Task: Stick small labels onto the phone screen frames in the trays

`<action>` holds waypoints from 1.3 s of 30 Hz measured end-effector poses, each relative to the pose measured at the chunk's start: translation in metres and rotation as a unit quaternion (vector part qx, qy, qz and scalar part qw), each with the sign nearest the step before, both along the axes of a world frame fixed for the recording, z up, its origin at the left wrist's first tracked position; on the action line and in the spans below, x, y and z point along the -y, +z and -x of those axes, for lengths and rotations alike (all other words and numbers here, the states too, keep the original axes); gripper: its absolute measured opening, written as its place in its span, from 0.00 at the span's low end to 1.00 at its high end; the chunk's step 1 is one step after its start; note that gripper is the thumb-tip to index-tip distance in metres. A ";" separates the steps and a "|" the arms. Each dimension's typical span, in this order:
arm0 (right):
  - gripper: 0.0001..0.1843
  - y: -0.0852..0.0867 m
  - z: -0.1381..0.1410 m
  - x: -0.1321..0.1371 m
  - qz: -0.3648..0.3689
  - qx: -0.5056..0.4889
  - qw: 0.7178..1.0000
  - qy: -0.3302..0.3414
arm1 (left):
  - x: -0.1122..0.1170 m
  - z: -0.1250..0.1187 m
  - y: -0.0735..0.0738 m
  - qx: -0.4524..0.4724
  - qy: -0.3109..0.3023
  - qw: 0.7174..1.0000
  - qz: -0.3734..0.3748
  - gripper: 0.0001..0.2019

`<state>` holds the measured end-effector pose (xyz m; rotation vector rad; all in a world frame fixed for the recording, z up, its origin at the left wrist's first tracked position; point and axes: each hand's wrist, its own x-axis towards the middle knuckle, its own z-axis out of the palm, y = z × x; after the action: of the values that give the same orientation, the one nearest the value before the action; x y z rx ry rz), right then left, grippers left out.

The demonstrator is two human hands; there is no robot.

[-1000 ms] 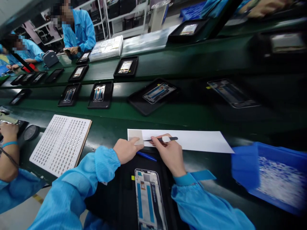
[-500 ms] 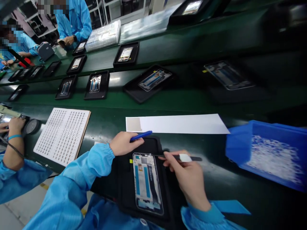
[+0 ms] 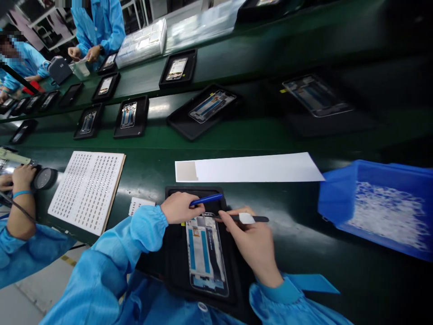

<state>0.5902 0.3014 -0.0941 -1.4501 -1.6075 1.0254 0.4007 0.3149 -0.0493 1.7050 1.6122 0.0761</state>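
Item under work: a phone frame [image 3: 205, 255], back side up with two blue strips showing. It is seated in a black tray [image 3: 176, 257] at the near edge of the green table [image 3: 304, 234], directly below the camera.

Right hand [image 3: 252, 243]: its grip is pinched on black tweezers [image 3: 237, 218] bearing a white tab. The tips point left and sit at the frame's top edge. Whether they carry a part cannot be told.

Left hand [image 3: 177, 207]: its grip is pinched on a blue stylus [image 3: 206, 199], knuckles resting at the tray's upper left corner. The stylus lies over the tray's top edge and is clear of the frame.

Judgement on technique:
- Keep the left hand steadying the tray so the frame cannot shift.
- Hold the tweezers low and nearly flat.
- Touch only the upper edge zone, not the blue strips.

Surroundings:
- A long white paper strip [image 3: 253, 168] with a beige patch [image 3: 186, 171] lies just beyond the tray.
- A blue bin [image 3: 338, 198] of white pieces stands to the right.
- A perforated white board [image 3: 86, 189] and a small white card [image 3: 140, 205] lie to the left.
- A co-worker's hand [image 3: 22, 174] is at the far left.
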 end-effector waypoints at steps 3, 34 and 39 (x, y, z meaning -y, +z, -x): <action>0.21 -0.001 0.000 0.000 0.001 -0.006 1.000 0.000 | 0.000 -0.001 0.000 0.003 0.002 1.000 -0.002 0.09; 0.20 -0.006 0.001 0.006 -0.144 0.068 0.987 0.025 | 0.000 -0.010 -0.002 -0.080 -0.014 0.997 -0.010 0.08; 0.20 -0.006 -0.005 0.016 -0.143 -0.016 0.987 -0.071 | 0.066 0.011 0.015 -0.032 0.118 0.985 -0.121 0.15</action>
<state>0.5955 0.2855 -0.1000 -1.3235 -1.5335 0.7007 0.3895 0.2492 -0.0340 1.6996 1.9130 0.3497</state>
